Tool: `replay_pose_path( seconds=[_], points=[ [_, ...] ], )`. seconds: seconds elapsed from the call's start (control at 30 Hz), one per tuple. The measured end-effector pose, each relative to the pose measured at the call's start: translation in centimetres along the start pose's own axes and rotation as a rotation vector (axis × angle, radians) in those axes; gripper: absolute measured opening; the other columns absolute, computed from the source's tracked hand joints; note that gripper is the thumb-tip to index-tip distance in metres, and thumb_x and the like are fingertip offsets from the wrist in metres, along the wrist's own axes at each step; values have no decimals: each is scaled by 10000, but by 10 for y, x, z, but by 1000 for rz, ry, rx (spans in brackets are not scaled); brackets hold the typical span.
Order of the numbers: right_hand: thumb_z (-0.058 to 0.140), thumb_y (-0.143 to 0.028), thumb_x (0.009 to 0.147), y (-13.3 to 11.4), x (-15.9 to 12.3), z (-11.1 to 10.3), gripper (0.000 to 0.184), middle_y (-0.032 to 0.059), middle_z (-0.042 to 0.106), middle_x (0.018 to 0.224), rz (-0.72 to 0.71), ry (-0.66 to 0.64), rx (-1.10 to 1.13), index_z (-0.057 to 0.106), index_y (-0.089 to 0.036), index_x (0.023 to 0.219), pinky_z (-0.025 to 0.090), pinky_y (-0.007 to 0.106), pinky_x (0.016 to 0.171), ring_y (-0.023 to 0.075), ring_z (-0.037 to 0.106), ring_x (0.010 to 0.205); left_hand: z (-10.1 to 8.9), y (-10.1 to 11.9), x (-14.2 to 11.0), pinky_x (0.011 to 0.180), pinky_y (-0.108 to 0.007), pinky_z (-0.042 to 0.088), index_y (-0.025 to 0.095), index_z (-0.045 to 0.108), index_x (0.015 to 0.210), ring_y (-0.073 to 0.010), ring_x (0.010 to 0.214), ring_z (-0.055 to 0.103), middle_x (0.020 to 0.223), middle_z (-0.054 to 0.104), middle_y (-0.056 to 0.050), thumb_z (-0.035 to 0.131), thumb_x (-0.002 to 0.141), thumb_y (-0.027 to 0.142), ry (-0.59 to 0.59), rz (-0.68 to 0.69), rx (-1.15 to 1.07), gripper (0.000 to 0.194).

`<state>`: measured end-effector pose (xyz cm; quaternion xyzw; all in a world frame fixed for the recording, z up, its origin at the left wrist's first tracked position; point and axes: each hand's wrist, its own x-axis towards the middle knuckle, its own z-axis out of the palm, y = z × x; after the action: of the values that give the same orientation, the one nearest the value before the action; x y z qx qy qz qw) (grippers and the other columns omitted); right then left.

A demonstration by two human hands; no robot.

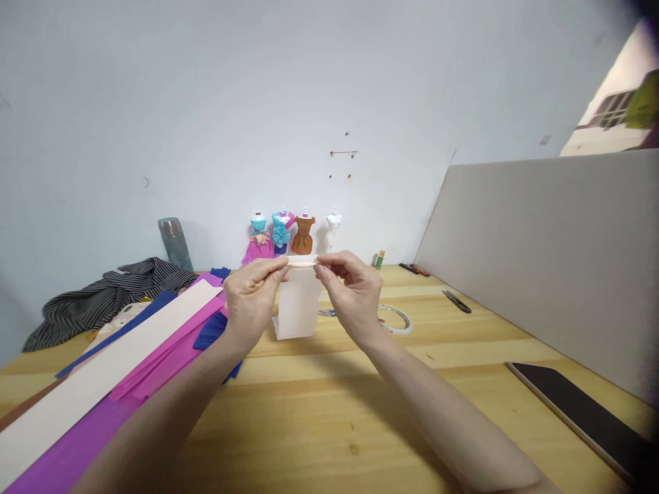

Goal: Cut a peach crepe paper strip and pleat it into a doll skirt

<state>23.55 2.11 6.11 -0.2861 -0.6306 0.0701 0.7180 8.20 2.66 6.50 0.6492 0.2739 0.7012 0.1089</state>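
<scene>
Left hand (254, 291) and right hand (353, 283) each pinch one end of the folded top of a pale paper strip (298, 302). The strip hangs between the person's hands above the wooden table (309, 432). Beyond the right hand lies a white ring (408, 320); farther back, four miniature dress forms (303, 237) stand near the wall (231, 103).

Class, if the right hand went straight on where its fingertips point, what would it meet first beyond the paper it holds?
Most likely the left hand, gripping the other end of the pale paper at its top; exact depth is hard to judge here.
</scene>
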Motion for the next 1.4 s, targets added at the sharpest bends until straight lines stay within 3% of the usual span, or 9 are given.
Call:
replay_pose_path(
  seconds=[0.43, 0.57, 0.67, 0.87, 1.0, 1.4],
  points=[
    [577, -153, 845, 4, 3, 0, 105, 24, 629, 735, -206, -40, -201, 667, -205, 865, 470, 275, 590, 138, 574, 664, -2, -10, 1, 696, -258, 539, 206, 725, 880, -122, 709, 659, 792, 721, -15, 613, 822, 188, -27, 157, 162, 127],
    [571, -160, 846, 5, 3, 0, 95, 16, 627, 717, -205, -32, -225, 648, -203, 810, 471, 272, 589, 139, 579, 665, -1, -15, -1, 649, -241, 548, 204, 720, 861, -124, 665, 673, 744, 718, -7, 620, 820, 225, -8, 97, 159, 110],
    [570, -168, 839, 5, 3, 1, 92, 14, 635, 709, -151, -33, -211, 637, -192, 781, 471, 266, 580, 130, 581, 632, 1, -17, -3, 637, -237, 559, 195, 717, 859, -128, 654, 682, 734, 722, -7, 635, 808, 252, 0, 13, 98, 112],
    [617, -251, 801, 6, 1, 1, 79, 8, 643, 653, 126, -55, -65, 625, -181, 765, 485, 268, 568, 137, 613, 604, 8, -8, 0, 590, -236, 574, 162, 702, 786, -129, 586, 680, 654, 709, 4, 698, 733, 252, 28, -240, -105, 104],
    [655, -263, 756, 6, 2, 2, 101, 7, 647, 634, 239, -62, 47, 619, -171, 734, 489, 262, 556, 139, 625, 602, 7, 0, 4, 582, -253, 577, 145, 699, 766, -141, 563, 680, 594, 699, -4, 723, 695, 237, 43, -352, -160, 119],
    [671, -261, 751, 8, 2, 3, 101, 18, 646, 686, 200, -35, 53, 629, -170, 742, 486, 277, 597, 136, 597, 620, 7, 1, 6, 598, -245, 585, 145, 700, 749, -139, 564, 685, 588, 707, 0, 729, 675, 218, 58, -334, -167, 108]
  ],
)
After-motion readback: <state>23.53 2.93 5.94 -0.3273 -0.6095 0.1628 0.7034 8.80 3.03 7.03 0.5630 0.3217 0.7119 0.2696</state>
